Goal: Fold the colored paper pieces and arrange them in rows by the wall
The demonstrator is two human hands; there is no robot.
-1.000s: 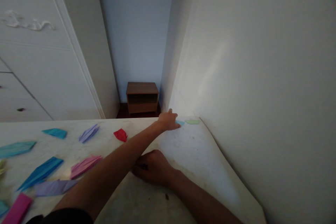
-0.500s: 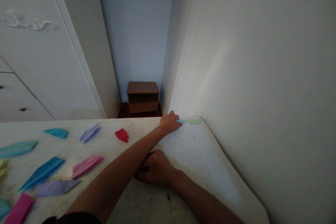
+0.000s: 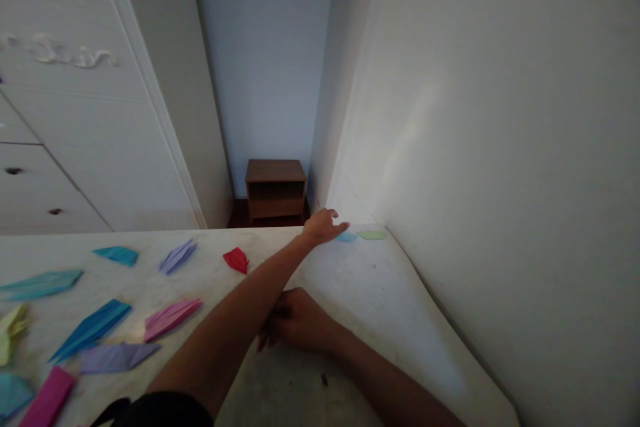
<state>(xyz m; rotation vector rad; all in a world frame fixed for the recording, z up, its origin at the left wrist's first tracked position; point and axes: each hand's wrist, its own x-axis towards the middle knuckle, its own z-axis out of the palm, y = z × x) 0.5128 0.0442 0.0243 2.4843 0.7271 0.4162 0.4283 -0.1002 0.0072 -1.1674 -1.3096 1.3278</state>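
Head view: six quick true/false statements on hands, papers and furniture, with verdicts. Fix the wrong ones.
1. The left hand is nearest the light-blue folded paper. True.
2. The red folded paper lies right of the left arm in the picture. False: it lies left.
3. The right hand is farther out than the left. False: the left is farther.
4. The brown wooden nightstand stands beyond the white surface's far edge. True.
5. The pale-green folded paper lies left of the light-blue one. False: right.
6. The left arm has a black sleeve. True.
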